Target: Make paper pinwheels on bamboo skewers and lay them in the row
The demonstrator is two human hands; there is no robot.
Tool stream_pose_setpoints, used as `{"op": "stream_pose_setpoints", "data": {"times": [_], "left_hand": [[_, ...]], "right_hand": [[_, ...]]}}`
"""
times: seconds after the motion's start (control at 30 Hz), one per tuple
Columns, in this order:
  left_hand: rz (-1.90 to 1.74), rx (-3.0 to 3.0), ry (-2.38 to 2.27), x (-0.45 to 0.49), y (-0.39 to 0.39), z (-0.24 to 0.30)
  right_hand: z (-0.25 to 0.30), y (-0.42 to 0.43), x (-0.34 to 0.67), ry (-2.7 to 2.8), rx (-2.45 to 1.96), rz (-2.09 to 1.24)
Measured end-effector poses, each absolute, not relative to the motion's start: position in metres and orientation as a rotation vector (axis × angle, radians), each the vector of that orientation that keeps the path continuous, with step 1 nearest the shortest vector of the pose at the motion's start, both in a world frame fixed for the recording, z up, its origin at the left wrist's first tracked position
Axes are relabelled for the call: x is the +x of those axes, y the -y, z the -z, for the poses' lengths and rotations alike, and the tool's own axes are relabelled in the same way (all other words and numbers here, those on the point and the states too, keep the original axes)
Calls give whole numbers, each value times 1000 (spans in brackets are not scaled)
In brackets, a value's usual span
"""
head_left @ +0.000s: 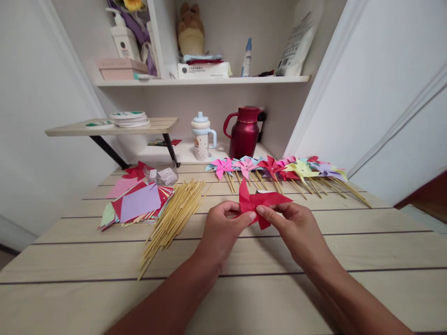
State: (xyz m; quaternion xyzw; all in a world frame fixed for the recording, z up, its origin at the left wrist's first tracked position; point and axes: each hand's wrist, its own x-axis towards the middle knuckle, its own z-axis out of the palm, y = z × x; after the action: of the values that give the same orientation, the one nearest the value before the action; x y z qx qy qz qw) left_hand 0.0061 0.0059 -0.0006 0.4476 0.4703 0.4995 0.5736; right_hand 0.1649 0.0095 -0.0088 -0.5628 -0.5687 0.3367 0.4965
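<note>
Between my two hands, above the slatted table, is a red paper pinwheel (248, 201) with its blades folded out. My left hand (223, 228) pinches its lower left side, thumb near the centre. My right hand (296, 228) grips the right side, its thumb tip pressed by the middle. The fingertips behind the paper are partly hidden. Left of my hands lies a loose pile of thin yellow sticks (171, 218). Beyond it are stacked coloured paper squares (139, 203), a lilac one on top. Several finished pinwheels on sticks (270, 167) lie in a row at the back.
Small clear packets (167, 176) and a red folded paper (137, 171) lie behind the squares. A raised wooden stand (160, 124) holds round tape rolls (129, 122). A spotted cup (201, 142) and a red thermos jug (244, 135) stand at the back, under a white shelf (244, 81).
</note>
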Motion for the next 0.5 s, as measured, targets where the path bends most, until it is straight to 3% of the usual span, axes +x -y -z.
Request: {"op": "stream_pose_setpoints", "data": {"times": [0.5], "left_hand": [[-1220,1183,-1256,8,-6,1]], "right_hand": [[15,-11,163,1297,-1270,-962]]}}
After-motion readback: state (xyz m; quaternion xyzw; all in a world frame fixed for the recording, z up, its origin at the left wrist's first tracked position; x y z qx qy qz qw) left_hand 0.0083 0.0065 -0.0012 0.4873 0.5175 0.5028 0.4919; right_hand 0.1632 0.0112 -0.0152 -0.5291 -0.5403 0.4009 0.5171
